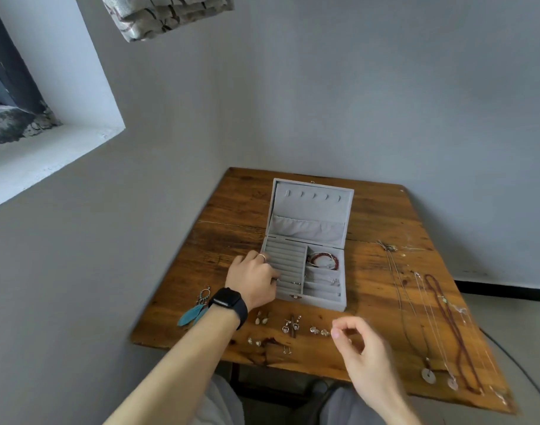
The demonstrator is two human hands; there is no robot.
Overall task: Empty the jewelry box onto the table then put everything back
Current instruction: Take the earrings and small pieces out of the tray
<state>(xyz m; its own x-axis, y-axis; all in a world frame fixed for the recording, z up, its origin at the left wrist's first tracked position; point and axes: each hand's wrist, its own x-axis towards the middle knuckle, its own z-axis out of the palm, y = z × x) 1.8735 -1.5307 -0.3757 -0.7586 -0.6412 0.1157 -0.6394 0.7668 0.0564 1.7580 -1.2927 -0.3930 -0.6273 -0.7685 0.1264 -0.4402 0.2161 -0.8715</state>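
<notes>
A grey jewelry box [311,197] stands open on the wooden table [232,216], lid upright. Its right compartments hold red bead bracelets [322,259] and small silver pieces [333,281]. My left hand [252,279], with a black watch on the wrist, rests on the box's left edge, fingertips curled into the ring rolls at a small ring. My right hand [359,348] hovers over the table's front, blurred, thumb and forefinger close together; whether they pinch something cannot be told. Several pairs of earrings [291,326] lie in front of the box.
Teal feather earrings [195,311] lie at the table's left front corner. Several necklaces [431,317], one of dark red beads, stretch along the right side to the front edge. Walls bound the table behind and to the left. My knees show below the front edge.
</notes>
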